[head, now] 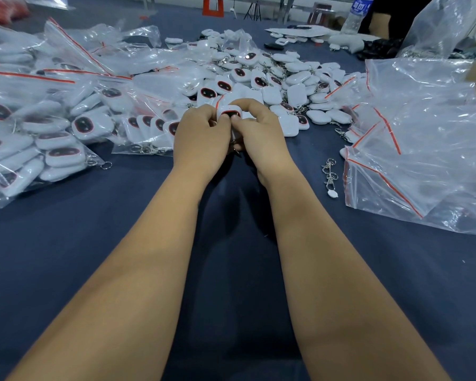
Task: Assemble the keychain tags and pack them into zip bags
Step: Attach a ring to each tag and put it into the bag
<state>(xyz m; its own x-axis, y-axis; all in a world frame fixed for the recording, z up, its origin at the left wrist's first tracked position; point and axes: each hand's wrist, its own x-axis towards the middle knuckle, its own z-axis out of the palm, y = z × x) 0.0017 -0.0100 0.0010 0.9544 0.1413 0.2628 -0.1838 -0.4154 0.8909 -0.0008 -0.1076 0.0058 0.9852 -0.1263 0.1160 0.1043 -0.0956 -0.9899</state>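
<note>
Centre of frame, a little above the middle: one small white plastic keychain tag with a dark, red-rimmed oval face (230,112), held up off the dark blue cloth-covered table (99,243) between both hands. Left hand (201,136) grips its left edge, fingers curled, thumb tip against the tag's lower rim. Right hand (259,133) grips the right side, index finger arched over the top corner, thumb pressed in beside the left thumb. Both pinch the tag; the thumbs touch or nearly touch. A bit of metal clasp (235,151) hangs below the tag between the palms, mostly hidden.

Just behind the hands, centre to upper centre: a loose heap of identical white tags (275,75), some face up, some face down, many with silver chains and clips attached.

Left half of frame: filled clear zip bags with red seal strips (33,133), each packed with white tags lying in rows; key rings poke against the plastic at the lower corners. More such bags are stacked toward the upper left. One smaller filled bag (146,127) lies just left of the left hand.

Right side: a pile of clear red-striped zip bags (423,149), flat and crumpled; contents, if any, cannot be told.

Between the right forearm and that pile: two silver swivel clasps joined in a line, with a small white piece at the near end (329,177), lying on the cloth.

Upper right: a clear plastic water bottle with a blue label (356,12), upright, and beside it part of another person in dark clothing (390,6).
</note>
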